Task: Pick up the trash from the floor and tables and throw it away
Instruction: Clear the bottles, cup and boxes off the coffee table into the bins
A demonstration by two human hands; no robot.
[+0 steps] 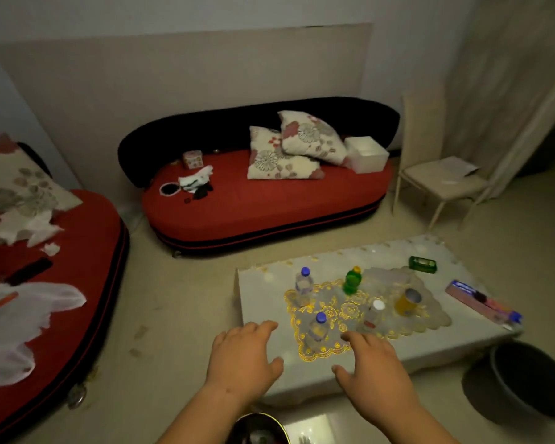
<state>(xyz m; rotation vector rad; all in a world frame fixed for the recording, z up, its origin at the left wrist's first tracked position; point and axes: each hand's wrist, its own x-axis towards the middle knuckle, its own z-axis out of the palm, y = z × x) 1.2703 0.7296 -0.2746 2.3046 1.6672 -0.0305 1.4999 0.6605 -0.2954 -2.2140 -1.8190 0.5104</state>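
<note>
My left hand (pixel 242 355) and my right hand (pixel 370 366) hover open over the near end of a low white table (pixel 263 293), holding nothing. Between them stands a clear bottle with a blue cap (pixel 317 330) on a gold lace mat (pixel 330 310). Further on stand another blue-capped bottle (pixel 303 285), a green bottle (pixel 352 280), a white-capped bottle (pixel 374 315) and a yellow can (pixel 407 302). A green box (pixel 423 264) and a long pink and blue box (pixel 481 302) lie to the right. A dark bin (pixel 523 379) sits on the floor at the right.
A red sofa (pixel 253 203) at the back holds cushions, a white box (pixel 366 153), crumpled tissue (pixel 194 181) and small dark items. Another red sofa (pixel 61 283) on the left carries a white plastic bag (pixel 23 325) and tissues. A pale chair (pixel 442 181) stands at the right.
</note>
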